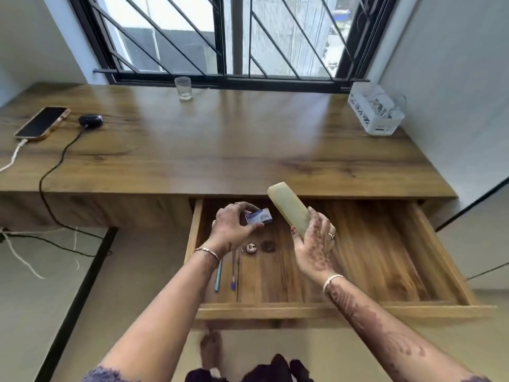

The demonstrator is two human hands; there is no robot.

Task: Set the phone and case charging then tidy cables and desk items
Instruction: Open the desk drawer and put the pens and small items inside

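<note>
Over at ten o'clock on the desk (234, 150) lie one phone (41, 124), a white cable (13, 157) in its end, and one dark earbud case (91, 120) beside it on a black cable (52, 166). Toward six, above the open drawer (358, 257), the left hand (231, 227) pinches one small blue-and-white packet (259, 216). The right hand (314, 244) has its fingers wrapped round one pale oblong box (289, 208). One glass (183, 88) stands at twelve, one white basket (376, 111) at two.

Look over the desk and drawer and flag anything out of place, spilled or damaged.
Nothing spilled or broken. The untidy bit is on the left: the black cable from the case and the white cable from the phone trail off the desk edge and lie loose on the floor. The glass stands upright.
</note>
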